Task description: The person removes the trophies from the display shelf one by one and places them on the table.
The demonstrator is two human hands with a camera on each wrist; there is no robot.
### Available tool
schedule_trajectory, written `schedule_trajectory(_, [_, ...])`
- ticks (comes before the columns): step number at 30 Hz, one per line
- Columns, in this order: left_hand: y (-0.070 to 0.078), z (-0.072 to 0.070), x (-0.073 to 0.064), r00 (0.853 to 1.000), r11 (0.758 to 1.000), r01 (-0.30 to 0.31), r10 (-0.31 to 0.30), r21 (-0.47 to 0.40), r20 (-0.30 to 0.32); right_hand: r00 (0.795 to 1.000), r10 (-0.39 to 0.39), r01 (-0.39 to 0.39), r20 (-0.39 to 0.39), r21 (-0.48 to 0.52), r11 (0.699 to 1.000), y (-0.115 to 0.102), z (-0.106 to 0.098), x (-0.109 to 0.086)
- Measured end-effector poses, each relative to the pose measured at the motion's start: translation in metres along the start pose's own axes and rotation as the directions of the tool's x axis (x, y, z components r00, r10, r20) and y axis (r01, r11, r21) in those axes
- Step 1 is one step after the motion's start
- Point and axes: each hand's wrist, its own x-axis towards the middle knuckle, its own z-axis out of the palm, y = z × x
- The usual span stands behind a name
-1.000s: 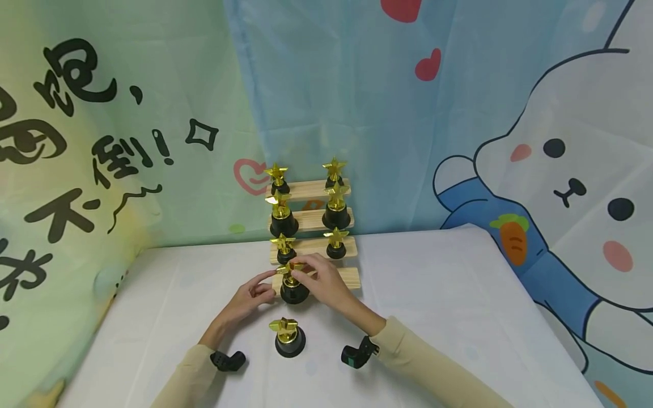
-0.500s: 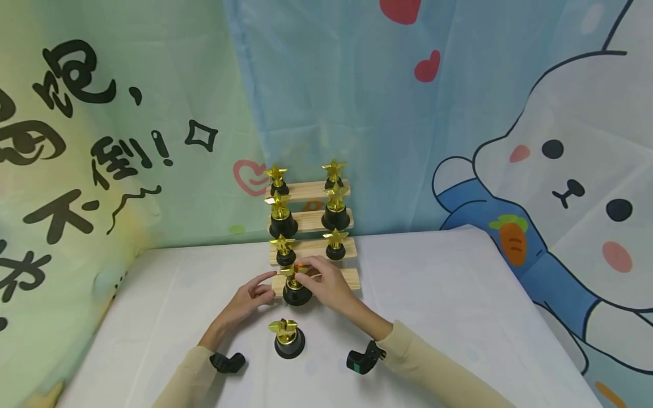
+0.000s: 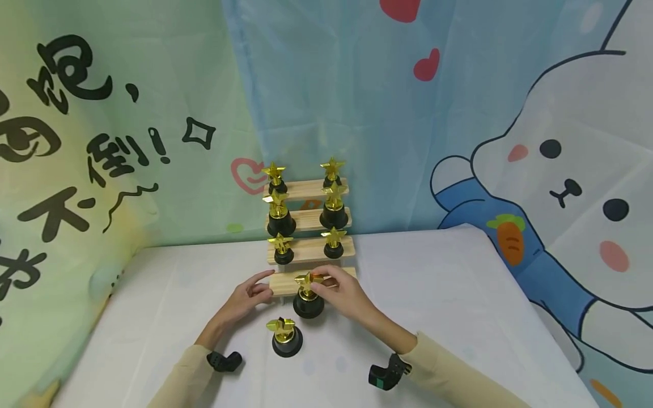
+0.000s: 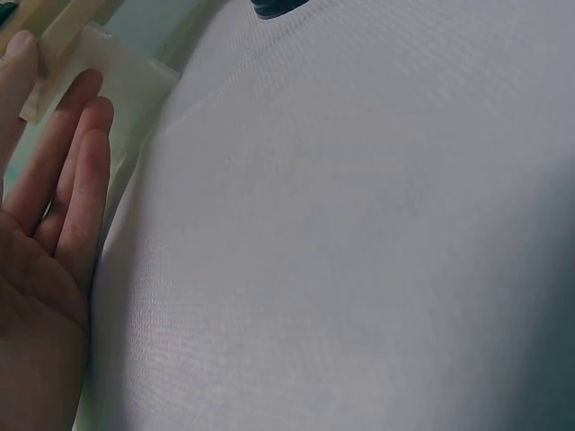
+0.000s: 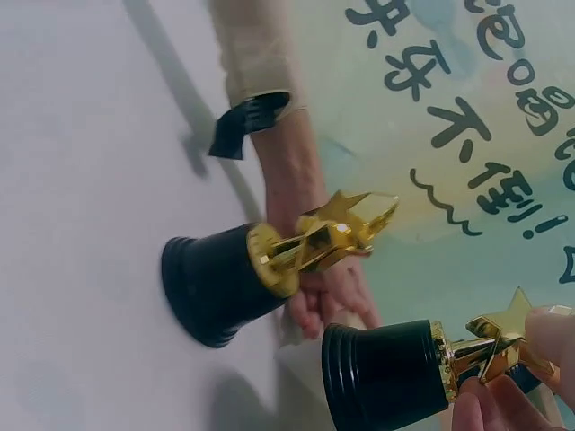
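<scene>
A gold star trophy with a black base (image 3: pixel 308 306) is pinched by its star between the thumb and fingers of my right hand (image 3: pixel 349 294). It is in front of the lowest wooden shelf (image 3: pixel 282 282), upright in the head view. My left hand (image 3: pixel 247 297) is at that shelf's left end; in the left wrist view its thumb (image 4: pixel 20 67) lies against the wood while the other fingers stretch out nearly straight. A second star trophy (image 3: pixel 287 340) stands on the table nearer the front, large in the right wrist view too (image 5: pixel 229 274).
The wooden stepped rack carries small trophies (image 3: pixel 334 243) at both ends of its third shelf, larger ones (image 3: pixel 334 209) on the second, and small ones (image 3: pixel 275 178) on top. A white cloth covers the table (image 3: pixel 433 300). Behind hangs a printed curtain (image 3: pixel 357 85).
My right hand has drawn the pinched trophy from the left part of the lowest shelf rightward and toward the front. The left hand keeps its place at the shelf end.
</scene>
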Motion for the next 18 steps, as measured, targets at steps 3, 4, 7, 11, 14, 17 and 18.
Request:
schedule_trajectory(3, [0.002, -0.003, -0.001, 1.0, 1.0, 0.014, -0.014, 0.008, -0.015, 0.999, -0.032, 0.032, 0.013, 0.008, 0.999, 0.003, -0.003, -0.006])
schedule_trajectory(4, [0.003, -0.003, -0.001, 1.0, 1.0, 0.012, -0.012, 0.011, -0.015, 0.999, -0.034, 0.034, 0.01, 0.01, 0.999, 0.004, -0.004, -0.008])
schedule_trajectory(7, [0.003, -0.003, 0.0, 1.0, 1.0, 0.007, -0.007, 0.011, -0.014, 0.999, -0.029, 0.029, 0.015, 0.025, 0.999, 0.006, -0.006, -0.016])
schedule_trajectory(11, [0.001, -0.001, 0.001, 1.0, 1.0, -0.003, 0.003, 0.003, -0.004, 0.999, 0.011, -0.013, 0.042, 0.046, 0.999, 0.008, -0.008, -0.028])
schedule_trajectory(14, [0.0, 0.0, 0.001, 1.0, 1.0, -0.011, 0.01, 0.004, 0.005, 0.997, 0.026, -0.03, 0.07, 0.056, 0.998, 0.01, -0.009, -0.037])
schedule_trajectory(17, [-0.001, 0.0, 0.001, 1.0, 1.0, -0.005, 0.005, 0.005, 0.001, 0.996, 0.032, -0.037, 0.083, 0.061, 0.997, 0.013, -0.008, -0.043])
schedule_trajectory(18, [-0.001, 0.0, 0.001, 1.0, 1.0, -0.006, 0.006, 0.007, -0.002, 0.996, 0.031, -0.036, 0.084, 0.063, 0.997, 0.014, -0.008, -0.045])
